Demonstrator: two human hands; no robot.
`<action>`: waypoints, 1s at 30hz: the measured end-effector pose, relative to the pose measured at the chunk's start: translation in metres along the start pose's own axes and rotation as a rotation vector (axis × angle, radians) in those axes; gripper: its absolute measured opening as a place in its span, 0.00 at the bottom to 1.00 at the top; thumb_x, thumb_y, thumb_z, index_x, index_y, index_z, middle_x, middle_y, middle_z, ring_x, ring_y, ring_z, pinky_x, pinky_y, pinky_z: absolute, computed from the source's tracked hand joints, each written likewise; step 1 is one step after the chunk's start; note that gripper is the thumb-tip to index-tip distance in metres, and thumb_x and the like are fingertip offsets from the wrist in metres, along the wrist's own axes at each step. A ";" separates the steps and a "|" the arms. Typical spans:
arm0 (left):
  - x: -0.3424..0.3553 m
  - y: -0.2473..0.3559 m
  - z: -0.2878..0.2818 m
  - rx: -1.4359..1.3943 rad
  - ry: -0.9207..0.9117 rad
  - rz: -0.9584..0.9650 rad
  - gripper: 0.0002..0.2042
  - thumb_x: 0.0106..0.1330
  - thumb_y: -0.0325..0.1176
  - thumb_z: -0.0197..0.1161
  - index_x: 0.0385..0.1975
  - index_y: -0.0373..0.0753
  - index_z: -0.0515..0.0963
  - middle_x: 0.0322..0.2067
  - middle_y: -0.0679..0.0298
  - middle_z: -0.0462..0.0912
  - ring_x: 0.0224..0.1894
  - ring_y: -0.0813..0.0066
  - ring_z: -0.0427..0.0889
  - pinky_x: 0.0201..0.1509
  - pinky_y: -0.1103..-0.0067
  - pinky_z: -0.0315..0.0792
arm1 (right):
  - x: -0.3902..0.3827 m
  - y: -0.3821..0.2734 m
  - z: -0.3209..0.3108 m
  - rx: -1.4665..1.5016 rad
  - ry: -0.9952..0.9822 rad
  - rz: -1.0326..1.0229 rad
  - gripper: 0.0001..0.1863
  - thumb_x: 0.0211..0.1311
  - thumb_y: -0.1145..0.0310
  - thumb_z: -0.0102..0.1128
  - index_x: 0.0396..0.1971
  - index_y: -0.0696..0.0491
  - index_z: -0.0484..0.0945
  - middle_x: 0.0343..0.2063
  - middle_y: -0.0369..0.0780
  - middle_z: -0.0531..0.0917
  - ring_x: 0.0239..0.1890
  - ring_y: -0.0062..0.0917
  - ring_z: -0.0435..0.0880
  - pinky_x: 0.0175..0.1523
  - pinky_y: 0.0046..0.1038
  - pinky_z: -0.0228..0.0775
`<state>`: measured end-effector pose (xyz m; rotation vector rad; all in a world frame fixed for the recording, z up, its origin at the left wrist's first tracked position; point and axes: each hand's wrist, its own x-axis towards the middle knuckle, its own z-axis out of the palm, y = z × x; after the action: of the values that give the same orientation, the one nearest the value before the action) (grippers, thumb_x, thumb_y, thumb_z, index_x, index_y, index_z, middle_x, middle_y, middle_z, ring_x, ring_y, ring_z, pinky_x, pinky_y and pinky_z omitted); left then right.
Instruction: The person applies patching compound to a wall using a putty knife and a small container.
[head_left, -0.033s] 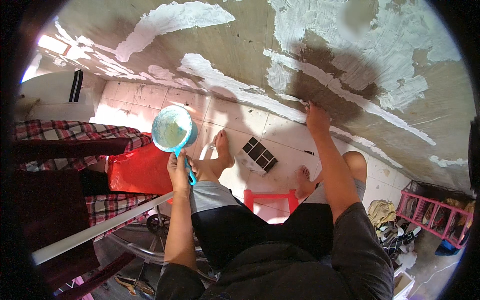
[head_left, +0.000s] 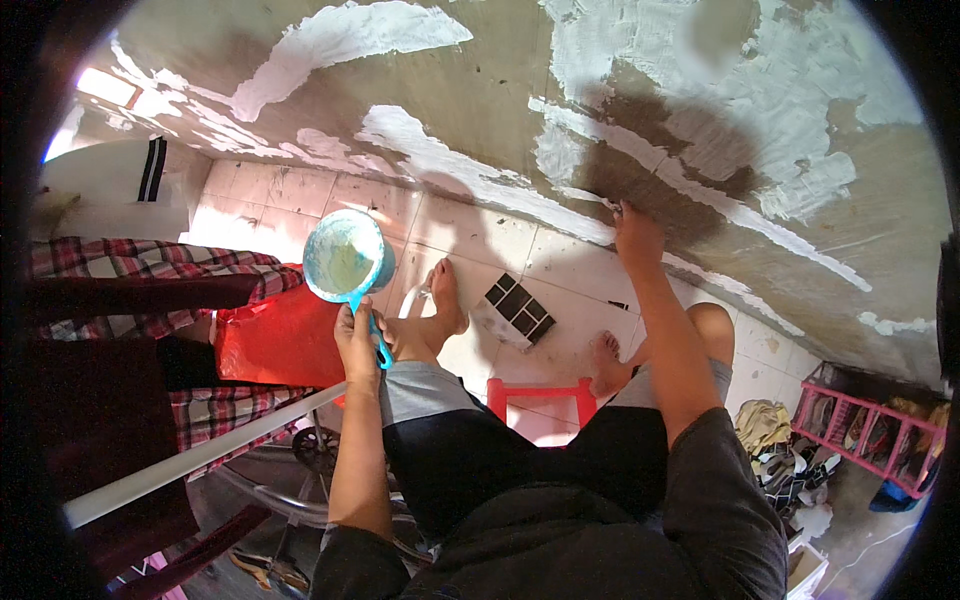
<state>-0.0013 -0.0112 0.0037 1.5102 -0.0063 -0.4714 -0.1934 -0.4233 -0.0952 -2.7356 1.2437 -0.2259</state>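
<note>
My left hand [head_left: 356, 345] is closed around the handle of a light-blue plastic dipper [head_left: 383, 275], which is smeared with white. A pale wet paste [head_left: 347, 262] lies inside it. At the foot of the brown-grey wall [head_left: 500, 85], my right hand [head_left: 638, 236] is closed against the surface, beside a long white filler streak [head_left: 455, 175]. Its fingers point at the wall, and whatever they grip is too hidden to name. Broad patches of white filler [head_left: 620, 50] cover the upper right of the wall.
Between my bare feet, a black-and-white tile-patterned piece [head_left: 518, 312] lies on the tiled floor [head_left: 400, 210]. A red stool [head_left: 540, 387] is between my legs. At left are a red bag [head_left: 280, 340], plaid cloth [head_left: 150, 262] and a metal tube [head_left: 210, 458]; at right, a pink rack [head_left: 868, 425].
</note>
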 end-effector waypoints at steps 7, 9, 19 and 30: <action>0.001 -0.001 0.001 0.015 0.004 0.000 0.10 0.72 0.38 0.60 0.33 0.41 0.69 0.18 0.66 0.73 0.14 0.79 0.72 0.16 0.82 0.66 | -0.012 -0.013 -0.042 -0.076 -0.093 -0.224 0.16 0.66 0.62 0.56 0.52 0.47 0.79 0.46 0.47 0.82 0.43 0.43 0.84 0.48 0.42 0.78; -0.001 0.001 0.006 0.021 0.002 -0.003 0.10 0.72 0.39 0.60 0.33 0.40 0.70 0.18 0.66 0.74 0.14 0.79 0.72 0.16 0.82 0.66 | -0.009 -0.012 -0.017 -0.040 -0.102 -0.249 0.16 0.66 0.62 0.56 0.52 0.47 0.79 0.47 0.47 0.82 0.43 0.43 0.84 0.48 0.43 0.78; 0.000 0.002 0.007 0.022 -0.019 0.005 0.10 0.72 0.38 0.59 0.34 0.40 0.69 0.18 0.66 0.74 0.14 0.78 0.72 0.16 0.82 0.65 | 0.007 -0.035 -0.049 0.068 -0.064 -0.030 0.16 0.66 0.62 0.55 0.52 0.47 0.79 0.48 0.46 0.82 0.45 0.45 0.83 0.50 0.44 0.77; -0.005 0.005 0.009 -0.017 -0.026 -0.027 0.11 0.72 0.39 0.60 0.34 0.40 0.69 0.19 0.66 0.74 0.13 0.79 0.72 0.16 0.82 0.66 | -0.020 -0.044 -0.055 -0.019 -0.035 -0.236 0.14 0.64 0.66 0.54 0.48 0.48 0.81 0.45 0.47 0.83 0.44 0.44 0.84 0.47 0.44 0.78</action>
<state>-0.0071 -0.0181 0.0111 1.4888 -0.0017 -0.5113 -0.1843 -0.3824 -0.0354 -2.8868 0.9172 -0.1894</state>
